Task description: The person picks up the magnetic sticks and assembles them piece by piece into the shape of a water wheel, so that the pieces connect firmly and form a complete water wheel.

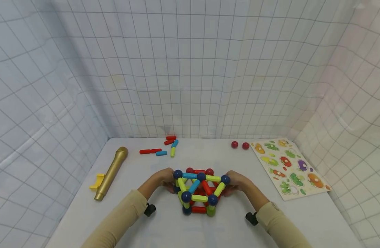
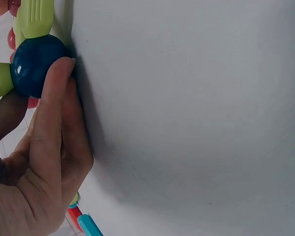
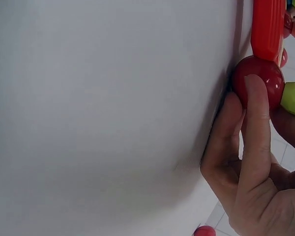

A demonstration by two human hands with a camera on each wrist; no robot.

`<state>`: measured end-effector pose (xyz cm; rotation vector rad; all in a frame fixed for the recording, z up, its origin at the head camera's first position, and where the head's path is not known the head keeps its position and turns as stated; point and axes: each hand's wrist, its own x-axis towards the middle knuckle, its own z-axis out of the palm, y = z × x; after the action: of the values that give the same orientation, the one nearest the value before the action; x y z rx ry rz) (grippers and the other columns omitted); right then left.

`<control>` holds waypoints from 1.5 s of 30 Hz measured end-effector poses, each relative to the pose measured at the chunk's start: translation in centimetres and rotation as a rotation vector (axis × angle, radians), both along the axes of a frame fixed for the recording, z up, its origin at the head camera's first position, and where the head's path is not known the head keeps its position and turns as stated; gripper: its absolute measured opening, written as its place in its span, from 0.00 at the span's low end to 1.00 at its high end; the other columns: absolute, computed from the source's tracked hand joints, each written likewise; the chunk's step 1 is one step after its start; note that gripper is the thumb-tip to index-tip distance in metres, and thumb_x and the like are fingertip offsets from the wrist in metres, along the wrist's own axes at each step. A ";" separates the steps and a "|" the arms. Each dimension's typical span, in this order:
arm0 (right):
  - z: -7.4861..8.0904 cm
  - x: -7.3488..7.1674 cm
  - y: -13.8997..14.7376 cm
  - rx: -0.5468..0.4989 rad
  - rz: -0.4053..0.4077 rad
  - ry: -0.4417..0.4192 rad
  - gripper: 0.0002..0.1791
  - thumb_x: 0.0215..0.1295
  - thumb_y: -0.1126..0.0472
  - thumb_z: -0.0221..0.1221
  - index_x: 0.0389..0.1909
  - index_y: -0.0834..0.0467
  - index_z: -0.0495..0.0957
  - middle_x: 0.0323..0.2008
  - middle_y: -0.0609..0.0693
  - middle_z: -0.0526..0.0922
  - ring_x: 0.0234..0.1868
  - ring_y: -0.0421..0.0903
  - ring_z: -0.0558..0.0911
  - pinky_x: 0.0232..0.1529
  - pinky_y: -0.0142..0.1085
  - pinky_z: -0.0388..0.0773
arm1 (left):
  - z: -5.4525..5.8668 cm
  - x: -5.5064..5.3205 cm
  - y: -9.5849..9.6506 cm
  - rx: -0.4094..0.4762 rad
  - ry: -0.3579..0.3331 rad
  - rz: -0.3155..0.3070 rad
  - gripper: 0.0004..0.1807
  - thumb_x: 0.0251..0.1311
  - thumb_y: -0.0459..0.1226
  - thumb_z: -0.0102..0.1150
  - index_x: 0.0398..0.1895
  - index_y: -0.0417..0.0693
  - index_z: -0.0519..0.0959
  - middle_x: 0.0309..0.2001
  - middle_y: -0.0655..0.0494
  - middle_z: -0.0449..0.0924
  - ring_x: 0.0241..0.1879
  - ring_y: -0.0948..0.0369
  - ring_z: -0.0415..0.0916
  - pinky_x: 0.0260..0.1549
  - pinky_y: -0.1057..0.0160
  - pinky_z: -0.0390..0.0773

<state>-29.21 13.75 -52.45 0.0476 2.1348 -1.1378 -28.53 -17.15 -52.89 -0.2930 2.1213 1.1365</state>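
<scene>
A frame of coloured rods and balls, like a magnetic building set (image 1: 199, 198), stands on the white table between both hands. Its upper balls are dark blue; yellow-green, blue and red rods link the balls. At its left side my left hand (image 1: 168, 179) holds a low dark blue ball (image 2: 37, 64) between fingers and thumb. Opposite, my right hand (image 1: 236, 182) grips a red ball (image 3: 258, 81) at a lower corner, where a red rod (image 3: 268, 29) and a yellow-green rod (image 3: 293, 98) meet. In the head view, the structure partly hides the fingertips of both hands.
Loose rods (image 1: 151, 151) in red, blue and yellow-green lie at the back left, and two red balls (image 1: 234, 144) at the back right. A gold toy microphone (image 1: 110, 174) leans over a yellow piece (image 1: 98, 181). Rightward lies a vegetable puzzle board (image 1: 290, 168). Gridded white curtains (image 1: 190, 69) surround the table.
</scene>
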 end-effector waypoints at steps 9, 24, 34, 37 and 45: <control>0.3 -1.7 -0.3 0.016 -0.006 -0.002 0.14 0.67 0.63 0.55 0.47 0.68 0.79 0.32 0.56 0.84 0.26 0.45 0.84 0.32 0.38 0.84 | 0.5 -0.8 -0.1 -0.041 0.030 0.008 0.13 0.62 0.27 0.56 0.49 0.33 0.78 0.38 0.45 0.83 0.28 0.57 0.82 0.31 0.65 0.84; 1.9 -4.3 -1.1 -0.018 -0.044 0.068 0.19 0.67 0.65 0.50 0.55 0.66 0.77 0.52 0.62 0.80 0.35 0.47 0.83 0.38 0.39 0.85 | 2.1 -2.8 -0.7 0.047 0.134 0.124 0.20 0.67 0.30 0.52 0.60 0.34 0.74 0.52 0.40 0.78 0.41 0.53 0.80 0.37 0.60 0.85; 2.0 -4.9 -1.4 -0.028 -0.091 0.095 0.18 0.68 0.65 0.50 0.54 0.66 0.78 0.56 0.62 0.77 0.39 0.47 0.82 0.39 0.40 0.85 | 2.3 -3.1 -0.8 0.042 0.163 0.139 0.18 0.67 0.29 0.52 0.59 0.35 0.76 0.51 0.40 0.78 0.39 0.53 0.82 0.37 0.59 0.85; 2.0 -4.7 -1.4 -0.027 -0.106 0.099 0.18 0.67 0.65 0.50 0.54 0.66 0.78 0.55 0.62 0.77 0.39 0.47 0.83 0.39 0.40 0.85 | 2.2 -2.9 -0.7 0.043 0.186 0.135 0.18 0.66 0.28 0.53 0.58 0.35 0.77 0.51 0.40 0.79 0.39 0.54 0.82 0.35 0.60 0.85; 2.1 -4.5 -1.5 -0.027 -0.134 0.124 0.17 0.66 0.64 0.54 0.53 0.66 0.79 0.55 0.62 0.77 0.40 0.48 0.82 0.39 0.40 0.85 | 2.3 -2.6 -0.7 0.066 0.257 0.106 0.16 0.65 0.28 0.53 0.55 0.34 0.78 0.47 0.40 0.80 0.39 0.56 0.82 0.35 0.58 0.85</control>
<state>-33.66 12.22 -50.32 0.1124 2.2535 -1.2764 -31.14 -17.90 -50.63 -0.2419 2.3069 1.3661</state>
